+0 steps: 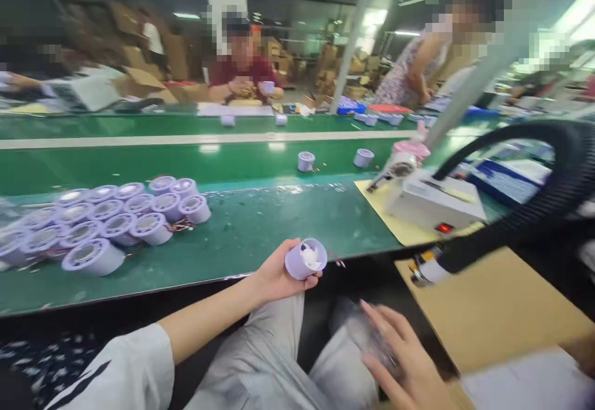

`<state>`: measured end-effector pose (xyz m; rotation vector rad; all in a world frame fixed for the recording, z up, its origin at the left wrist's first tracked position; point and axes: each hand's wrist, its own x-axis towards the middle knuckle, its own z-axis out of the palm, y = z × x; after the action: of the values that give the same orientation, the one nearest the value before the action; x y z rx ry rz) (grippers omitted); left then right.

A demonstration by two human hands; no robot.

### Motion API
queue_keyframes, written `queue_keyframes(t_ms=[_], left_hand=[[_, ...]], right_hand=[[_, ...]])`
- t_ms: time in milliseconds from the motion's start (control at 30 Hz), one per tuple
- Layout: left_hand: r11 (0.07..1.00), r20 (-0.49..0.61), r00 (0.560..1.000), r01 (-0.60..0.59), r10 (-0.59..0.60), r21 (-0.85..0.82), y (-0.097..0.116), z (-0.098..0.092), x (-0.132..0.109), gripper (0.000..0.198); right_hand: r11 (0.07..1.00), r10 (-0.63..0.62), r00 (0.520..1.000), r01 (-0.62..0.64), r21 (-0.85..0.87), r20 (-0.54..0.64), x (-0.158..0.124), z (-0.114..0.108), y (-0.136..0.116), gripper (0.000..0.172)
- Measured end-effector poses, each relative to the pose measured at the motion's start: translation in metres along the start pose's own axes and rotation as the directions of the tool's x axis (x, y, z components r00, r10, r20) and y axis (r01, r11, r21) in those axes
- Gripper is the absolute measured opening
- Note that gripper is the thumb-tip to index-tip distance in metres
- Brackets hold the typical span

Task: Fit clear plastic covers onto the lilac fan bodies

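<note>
Held in my left hand is a lavender cup-shaped part, tilted so its open end shows something white inside. Thin wires stick out to its right. Lower right, my right hand has its fingers around a dark, see-through-looking object, too blurred to make out. Many similar lavender parts stand grouped on the green bench at the left.
A white device with a red lit switch stands right on yellow paper. A thick black hose arches over brown board. Two lavender cups sit on the belt. People work across it.
</note>
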<state>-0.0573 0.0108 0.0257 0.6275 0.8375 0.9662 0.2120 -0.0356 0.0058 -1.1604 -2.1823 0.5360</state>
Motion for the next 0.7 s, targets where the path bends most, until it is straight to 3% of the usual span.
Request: queue_keyframes(t_ms=[100, 200, 267, 333, 400, 467, 533, 633, 700], left_hand=[[0.968, 0.172, 0.959, 0.242, -0.227, -0.072, -0.023, 0.006, 0.003, 0.053], [0.926, 0.236, 0.896, 0.372, -0.376, 0.062, -0.03, 0.007, 0.006, 0.049], [0.923, 0.258, 0.905, 0.264, -0.337, 0.281, -0.027, 0.01, 0.004, 0.037], [0.836, 0.317, 0.927, -0.006, -0.202, 0.549, -0.019, 0.017, 0.0, 0.022], [0.605, 0.387, 0.922, -0.288, -0.036, 0.742, -0.012, 0.023, -0.005, 0.015], [0.401, 0.442, 0.891, -0.445, 0.105, 0.801, -0.008, 0.027, -0.009, 0.018], [0.352, 0.459, 0.871, -0.49, 0.173, 0.798, -0.009, 0.026, -0.01, 0.033], [0.366, 0.468, 0.858, -0.514, 0.212, 0.776, -0.019, 0.019, -0.006, 0.06], [0.373, 0.483, 0.849, -0.528, 0.213, 0.763, -0.025, 0.014, -0.004, 0.064]], right_hand=[[0.992, -0.027, 0.999, 0.024, -0.124, -0.026, 0.004, 0.008, -0.016, 0.05], [0.972, -0.01, 0.999, 0.002, -0.234, -0.036, 0.014, 0.009, -0.028, 0.05], [0.969, 0.027, 1.0, -0.023, -0.248, 0.014, 0.017, 0.007, -0.031, 0.048], [0.983, 0.086, 0.993, -0.072, -0.17, 0.077, 0.018, 0.004, -0.033, 0.037], [0.99, 0.138, 0.981, -0.139, -0.002, 0.138, 0.017, 0.002, -0.034, 0.018], [0.964, 0.17, 0.968, -0.202, 0.175, 0.183, 0.017, -0.001, -0.036, 0.004], [0.919, 0.202, 0.958, -0.257, 0.298, 0.203, 0.017, -0.003, -0.037, 0.013], [0.83, 0.318, 0.933, -0.359, 0.427, 0.166, 0.019, -0.004, -0.038, 0.026], [0.745, 0.404, 0.907, -0.404, 0.531, 0.123, 0.019, -0.003, -0.036, 0.032]])
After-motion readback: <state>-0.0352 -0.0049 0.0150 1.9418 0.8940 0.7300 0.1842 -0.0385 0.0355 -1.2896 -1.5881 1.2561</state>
